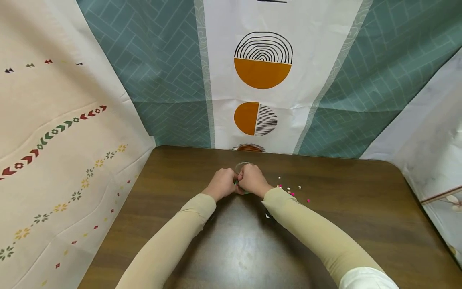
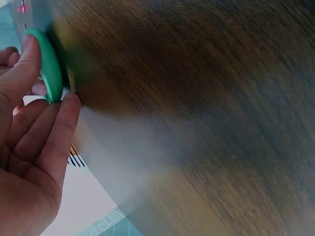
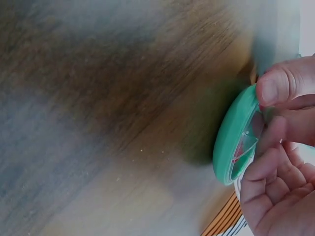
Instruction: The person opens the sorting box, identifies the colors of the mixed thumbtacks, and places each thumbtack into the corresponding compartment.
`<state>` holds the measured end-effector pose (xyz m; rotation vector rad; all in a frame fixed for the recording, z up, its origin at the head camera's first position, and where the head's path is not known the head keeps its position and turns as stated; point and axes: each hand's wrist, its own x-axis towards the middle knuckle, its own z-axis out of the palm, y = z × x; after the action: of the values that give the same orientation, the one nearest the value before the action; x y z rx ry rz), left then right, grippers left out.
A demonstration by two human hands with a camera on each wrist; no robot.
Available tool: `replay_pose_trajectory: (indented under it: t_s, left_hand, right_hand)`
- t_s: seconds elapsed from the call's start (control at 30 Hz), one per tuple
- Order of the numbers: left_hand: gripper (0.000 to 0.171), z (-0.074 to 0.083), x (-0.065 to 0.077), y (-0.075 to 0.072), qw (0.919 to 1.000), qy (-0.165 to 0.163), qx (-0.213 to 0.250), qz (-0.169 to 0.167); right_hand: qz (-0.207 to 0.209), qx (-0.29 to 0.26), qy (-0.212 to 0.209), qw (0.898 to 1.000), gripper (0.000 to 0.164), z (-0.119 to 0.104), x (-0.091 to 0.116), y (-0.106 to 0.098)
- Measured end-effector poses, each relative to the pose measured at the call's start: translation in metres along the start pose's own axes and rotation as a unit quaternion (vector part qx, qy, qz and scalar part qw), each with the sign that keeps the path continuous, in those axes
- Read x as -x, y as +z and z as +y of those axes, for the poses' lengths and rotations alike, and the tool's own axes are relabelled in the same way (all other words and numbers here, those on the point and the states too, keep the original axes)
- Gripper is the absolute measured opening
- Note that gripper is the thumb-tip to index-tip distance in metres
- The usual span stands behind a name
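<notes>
Close together near the table's back edge, my left hand (image 1: 221, 182) and my right hand (image 1: 254, 181) both grip a round green case (image 3: 229, 135). Its side with a clear, see-through part faces the right fingers in the right wrist view, and a bit of red shows inside. Over in the left wrist view, the left thumb presses one face of the green case (image 2: 53, 69), with fingers at its lower edge. From the head, my hands hide most of the case; a clear round rim (image 1: 239, 165) shows just behind them.
Several small pink beads or pin heads (image 1: 292, 194) and whitish ones (image 1: 299, 187) lie scattered right of my hands on the brown wooden table (image 1: 361, 200). Patterned cloth (image 1: 173, 80) hangs behind the table, with more cloth at both sides.
</notes>
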<state>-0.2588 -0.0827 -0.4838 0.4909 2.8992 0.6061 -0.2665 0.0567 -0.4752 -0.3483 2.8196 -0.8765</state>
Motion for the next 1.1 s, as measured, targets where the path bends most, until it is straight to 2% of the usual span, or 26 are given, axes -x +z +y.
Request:
replay_pose_trajectory:
  t_s: [0.2,0.33,0.43,0.57,0.7,0.8,0.97,1.1]
  left_hand:
    - [0.032,0.000,0.000,0.004,0.9999,0.016,0.004,0.003]
    - [0.030,-0.001,-0.002,0.006,0.9997,0.019,0.015,-0.004]
    - [0.036,-0.002,-0.003,0.005,0.9997,0.014,0.021,-0.005]
    - [0.050,-0.003,-0.004,0.003,0.9999,0.005,0.014,0.001]
    - [0.056,-0.003,-0.005,0.001,0.9999,0.005,0.009,0.002]
    - [0.056,-0.004,-0.005,0.001,0.9999,0.004,0.009,0.000]
    - [0.058,-0.005,-0.005,0.002,0.9999,-0.002,0.013,-0.003]
    - [0.056,-0.003,-0.006,0.004,0.9998,-0.001,0.015,-0.010]
  right_hand:
    - [0.019,0.004,0.011,1.000,0.018,0.003,0.003,-0.001]
    - [0.042,-0.019,0.003,0.999,0.017,0.005,0.006,-0.008]
    - [0.056,-0.047,-0.004,0.997,0.013,0.006,0.010,-0.021]
    - [0.080,-0.059,-0.012,0.995,0.012,0.015,0.020,-0.049]
    - [0.100,-0.060,0.006,0.993,0.015,0.037,0.032,-0.081]
    - [0.089,-0.071,0.035,0.993,0.017,0.060,0.044,-0.099]
    - [0.055,-0.079,0.079,0.992,0.015,0.100,0.065,-0.110]
    - [0.018,-0.059,0.079,0.995,0.016,0.129,0.083,-0.114]
